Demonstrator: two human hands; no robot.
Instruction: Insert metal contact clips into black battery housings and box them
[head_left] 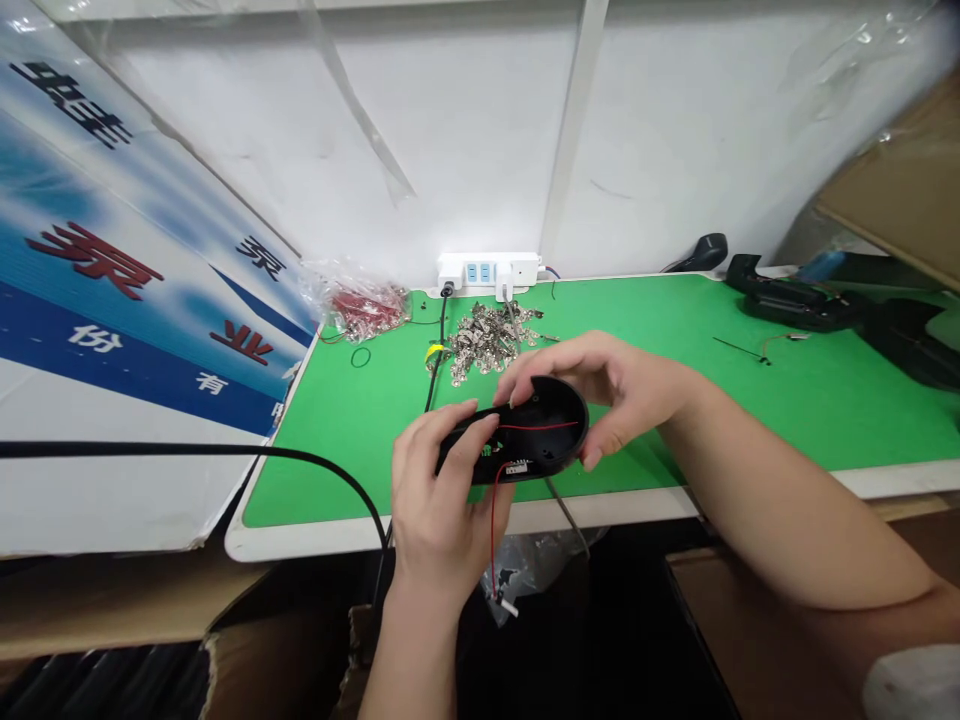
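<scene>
A black plastic housing (551, 455), hollow side up, is held above the front part of the green mat. My left hand (442, 490) grips its left end, with a finger reaching inside beside a small green board (489, 450). My right hand (600, 395) is wrapped round the rounded right end, thumb at the rim. A red wire (540, 427) runs across the hollow. Another red wire (493, 530) leaves a white connector (517, 467) and hangs down to a small white-tipped part (508, 606).
Behind the hands lies a pile of small metal parts (487, 340), near a white power strip (487, 272). A bag of red wires (367, 305) is at the back left. Black housings (795, 300) lie at right. A black cable (300, 452) crosses the left front; cardboard boxes stand below.
</scene>
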